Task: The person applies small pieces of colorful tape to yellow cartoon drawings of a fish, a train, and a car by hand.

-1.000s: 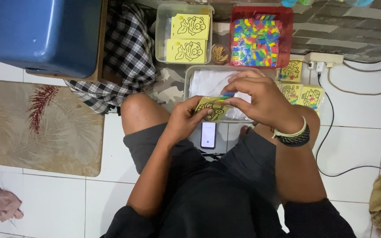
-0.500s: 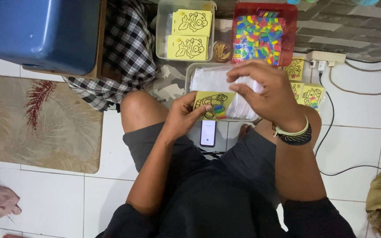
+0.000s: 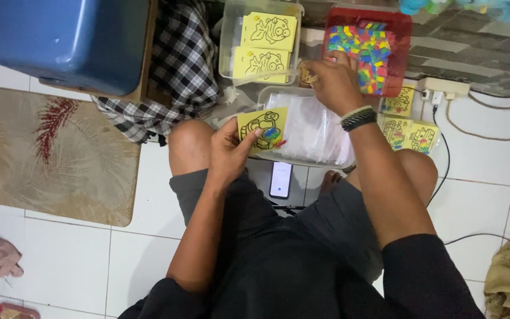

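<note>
Near the middle of the head view, the left hand [image 3: 226, 155] pinches a yellow picture card [image 3: 262, 131] by its lower left corner, thumb on the face, the other fingers hidden behind it. That card sits just above the left knee, over the near edge of a clear tray of white sheets [image 3: 317, 133]. At upper centre the right hand [image 3: 330, 80], wearing a dark wristband, reaches to the left rim of a red tray of coloured pieces [image 3: 366, 50]; its fingertips curl together, but what they grip is too small to tell. 2 yellow cards lie in a clear tub [image 3: 260, 41] beside it. More cards [image 3: 405, 127] are partly covered by the right forearm. A phone [image 3: 281, 179] lies between the legs. A blue bin [image 3: 60, 38] is cut off at upper left.
</note>
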